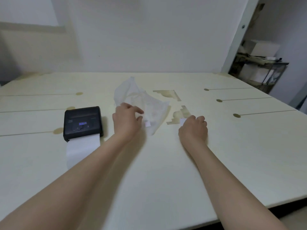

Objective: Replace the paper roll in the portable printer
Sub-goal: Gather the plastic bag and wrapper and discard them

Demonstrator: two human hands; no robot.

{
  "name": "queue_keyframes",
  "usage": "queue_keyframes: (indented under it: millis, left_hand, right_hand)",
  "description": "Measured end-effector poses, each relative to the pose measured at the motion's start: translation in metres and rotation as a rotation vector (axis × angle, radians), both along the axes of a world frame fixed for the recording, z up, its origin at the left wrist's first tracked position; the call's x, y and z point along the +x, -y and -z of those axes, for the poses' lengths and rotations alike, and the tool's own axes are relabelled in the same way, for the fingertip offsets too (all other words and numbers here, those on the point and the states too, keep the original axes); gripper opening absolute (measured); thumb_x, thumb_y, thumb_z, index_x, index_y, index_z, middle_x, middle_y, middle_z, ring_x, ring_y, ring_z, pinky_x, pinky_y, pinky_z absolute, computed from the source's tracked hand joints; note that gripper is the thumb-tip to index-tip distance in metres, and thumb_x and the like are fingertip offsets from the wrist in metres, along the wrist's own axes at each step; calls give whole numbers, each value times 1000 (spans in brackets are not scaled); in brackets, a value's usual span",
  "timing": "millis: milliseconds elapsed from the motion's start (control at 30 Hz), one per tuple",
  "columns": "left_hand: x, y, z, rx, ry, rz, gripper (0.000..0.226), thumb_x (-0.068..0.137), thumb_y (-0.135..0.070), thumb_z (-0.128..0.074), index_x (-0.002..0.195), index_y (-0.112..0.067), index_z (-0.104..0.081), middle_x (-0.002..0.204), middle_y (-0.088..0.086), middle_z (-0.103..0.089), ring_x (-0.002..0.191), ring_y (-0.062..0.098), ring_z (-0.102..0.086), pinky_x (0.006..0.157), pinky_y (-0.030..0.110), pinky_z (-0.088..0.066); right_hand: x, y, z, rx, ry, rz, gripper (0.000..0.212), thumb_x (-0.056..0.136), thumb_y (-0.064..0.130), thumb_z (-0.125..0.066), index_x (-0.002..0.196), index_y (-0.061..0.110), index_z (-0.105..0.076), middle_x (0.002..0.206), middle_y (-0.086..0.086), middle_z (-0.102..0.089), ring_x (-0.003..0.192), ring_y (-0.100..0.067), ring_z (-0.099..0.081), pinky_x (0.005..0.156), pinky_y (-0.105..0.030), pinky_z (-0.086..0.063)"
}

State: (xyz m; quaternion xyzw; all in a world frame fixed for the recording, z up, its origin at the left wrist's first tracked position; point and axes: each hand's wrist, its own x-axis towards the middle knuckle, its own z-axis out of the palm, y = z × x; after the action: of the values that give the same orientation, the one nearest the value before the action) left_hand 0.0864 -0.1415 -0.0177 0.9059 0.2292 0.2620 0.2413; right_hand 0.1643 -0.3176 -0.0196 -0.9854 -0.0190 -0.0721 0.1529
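Observation:
A black portable printer (82,122) lies on the cream table (166,163) at the left, with a strip of white paper (82,149) hanging out of its front slot toward me. A crumpled clear plastic bag (146,103) lies in the middle of the table. My left hand (127,121) rests on the bag's left edge, fingers spread over it. My right hand (193,128) is to the right of the bag, fingers curled around a small white object (182,121); I cannot tell what that object is.
Two stepped cut-outs (167,94) break the table surface just behind and beside my right hand. Thin slots with round ends run across the left and right sides. A wall stands behind the table, and shelves with boxes (259,63) stand at the far right.

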Motion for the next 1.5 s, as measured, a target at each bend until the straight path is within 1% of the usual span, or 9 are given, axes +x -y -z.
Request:
queue_keyframes:
  millis: [200, 367, 500, 600, 800, 967, 1233, 1333, 1500]
  left_hand:
    - [8, -6, -10, -345, -41, -147, 46, 90, -18, -64, 133, -33, -53, 153, 17, -21, 136, 39, -30, 104, 38, -36]
    - [11, -12, -5, -473, -43, -101, 68, 83, 2, -55, 142, -31, -47, 150, 5, -30, 99, 27, -56, 80, 29, -42]
    - [4, -10, -8, -474, -51, -55, 74, 80, 6, -53, 147, -23, -43, 149, -1, -44, 129, 24, -51, 97, 29, -41]
    - [-6, -5, -14, -526, -17, 3, 70, 78, 4, -56, 142, -23, -51, 141, -4, -55, 120, 22, -59, 91, 28, -46]
    - [-25, 6, -16, -991, 167, 82, 47, 85, -10, -66, 131, -17, -58, 126, 5, -63, 91, 22, -68, 92, 38, -56]
    - [-37, 28, -20, -1258, 242, 140, 59, 81, -6, -76, 135, -13, -52, 130, 9, -60, 105, 26, -69, 96, 41, -55]
    - [-82, 96, -39, -1154, 359, 318, 107, 82, -10, -76, 153, -43, -4, 118, -3, -57, 99, 17, -67, 79, 35, -57]
    - [-101, 123, -46, -1115, 322, 364, 78, 88, -24, -71, 152, -35, -27, 101, 3, -64, 87, 20, -68, 76, 33, -57]
    - [-127, 186, -35, -831, 171, 578, 13, 92, -22, -64, 92, -29, -74, 76, -5, -66, 66, 15, -57, 68, 30, -53]
  right_hand:
    - [8, -2, -12, -21, -236, 191, 75, 86, 40, -65, 144, 10, -28, 139, -19, -41, 125, -35, -40, 102, -43, -35]
    - [6, -7, -18, 464, -248, 135, 55, 91, 15, -56, 141, 6, -35, 136, -14, -51, 122, -34, -53, 93, -37, -45]
    - [-9, -8, -21, 1047, -197, -186, 35, 89, 11, -64, 124, 13, -58, 109, -3, -70, 92, -19, -69, 71, -23, -57]
    - [-16, -22, -18, 931, -274, -340, 21, 89, 9, -62, 109, 13, -66, 96, -3, -71, 78, -13, -67, 60, -21, -55]
    - [-26, -27, 5, 457, -82, -126, 32, 83, 35, -70, 111, 22, -62, 135, -7, -44, 123, -34, -42, 103, -35, -39]
    - [-49, -4, -6, 756, -150, -129, 33, 81, 25, -72, 105, 13, -53, 120, -8, -55, 92, -23, -58, 65, -27, -47]
    - [-110, 82, -14, 1136, -146, -91, 43, 85, 16, -72, 118, 21, -46, 119, 0, -57, 104, -20, -62, 89, -35, -54]
    - [-139, 122, -14, 1173, -125, -34, 60, 87, 14, -71, 136, 22, -38, 129, 1, -48, 115, -22, -55, 100, -40, -50]
    - [-182, 181, 7, 1277, 7, 178, 75, 88, 8, -70, 147, 20, -25, 135, -2, -42, 113, -21, -48, 95, -33, -47]
